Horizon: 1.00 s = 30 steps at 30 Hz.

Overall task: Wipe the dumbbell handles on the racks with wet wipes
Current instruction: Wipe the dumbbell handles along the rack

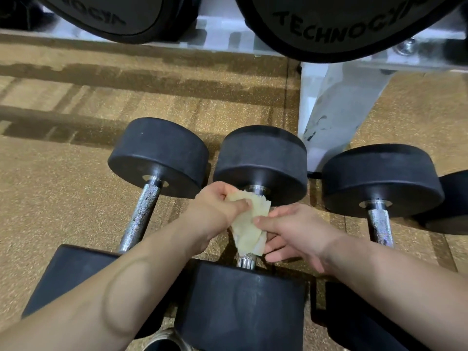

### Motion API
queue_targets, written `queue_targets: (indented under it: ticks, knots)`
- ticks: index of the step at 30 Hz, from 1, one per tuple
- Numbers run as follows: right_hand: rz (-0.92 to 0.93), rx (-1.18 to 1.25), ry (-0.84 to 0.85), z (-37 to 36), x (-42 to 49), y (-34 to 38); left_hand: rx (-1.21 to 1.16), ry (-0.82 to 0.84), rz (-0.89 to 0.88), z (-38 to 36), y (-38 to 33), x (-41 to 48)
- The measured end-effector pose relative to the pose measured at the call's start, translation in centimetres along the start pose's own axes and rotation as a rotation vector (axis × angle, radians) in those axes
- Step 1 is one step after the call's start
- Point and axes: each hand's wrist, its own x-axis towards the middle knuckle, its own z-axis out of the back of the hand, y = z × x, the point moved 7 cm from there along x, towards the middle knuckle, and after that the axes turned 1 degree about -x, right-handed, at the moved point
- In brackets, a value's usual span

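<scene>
Pale yellowish, crumpled wet wipe (pixel 249 224) wraps the knurled chrome handle (pixel 246 262) of the middle black round-headed rubber dumbbell (pixel 260 160). It lies on the speckled tan rubber floor (pixel 63 173) between a left black dumbbell (pixel 159 153) and a right black dumbbell (pixel 382 176). My left hand (pixel 217 206) grips the wipe's far end, fingers curled round it. My right hand (pixel 296 229) pinches its near end between thumb and fingers. Only a short bright stub of handle shows below the wipe.

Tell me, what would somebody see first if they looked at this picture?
Right in the middle, the left hand and the right hand both hold a yellowish wipe wrapped round the middle dumbbell's handle. A left dumbbell and a right dumbbell lie either side of it. At the top looms a big black weight lettered TECHNOGYM.
</scene>
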Motion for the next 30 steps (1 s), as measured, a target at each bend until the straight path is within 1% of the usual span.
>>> queue_targets:
  ticks: [1, 3, 4, 6, 9, 11, 14, 17, 19, 22, 24, 27, 30]
  knots:
    - [0.004, -0.009, 0.0, 0.0, 0.2, -0.2, 0.033, -0.026, 0.055, -0.4, 0.5, 0.0]
    - [0.031, -0.073, -0.005, -0.1, 0.5, -0.2, 0.169, -0.015, 0.165, -1.3, 1.1, -0.3]
    - [0.051, -0.12, -0.011, 0.0, 0.6, -0.1, 0.253, -0.006, 0.167, -1.6, 0.8, -0.5]
    - [0.08, -0.164, -0.017, 0.3, 0.9, 0.3, 0.369, 0.007, 0.092, -2.3, -0.4, -0.6]
    - [0.068, -0.109, 0.037, 1.0, 1.1, 0.3, 0.495, -0.001, -0.056, -2.9, -1.4, -0.4]
    - [0.054, -0.081, 0.064, 1.3, 1.0, 0.2, 0.492, -0.017, -0.121, -2.8, -1.3, -0.4]
    - [0.03, -0.007, 0.058, 0.9, 1.0, 0.0, 0.442, -0.086, -0.242, -1.7, -1.6, -0.7]
    - [0.02, 0.074, 0.048, 0.2, 1.1, 0.0, 0.367, -0.13, -0.256, -0.8, -2.2, -1.1]
    - [0.023, 0.085, 0.039, 0.1, 1.1, 0.0, 0.391, -0.166, -0.3, -0.3, -2.8, -1.4]
    - [0.013, 0.108, 0.037, 0.3, 1.1, 0.0, 0.571, -0.195, -0.581, -0.7, -4.4, -2.3]
    - [0.013, 0.109, 0.03, 0.4, 1.2, -0.1, 0.6, -0.132, -0.73, -1.8, -4.7, -2.9]
    - [0.025, 0.103, 0.026, 0.5, 1.6, -0.1, 0.626, 0.004, -0.855, -3.2, -4.4, -3.7]
    - [0.034, 0.097, 0.032, 0.9, 2.0, 0.0, 0.849, 0.043, -0.887, -3.8, -3.7, -3.4]
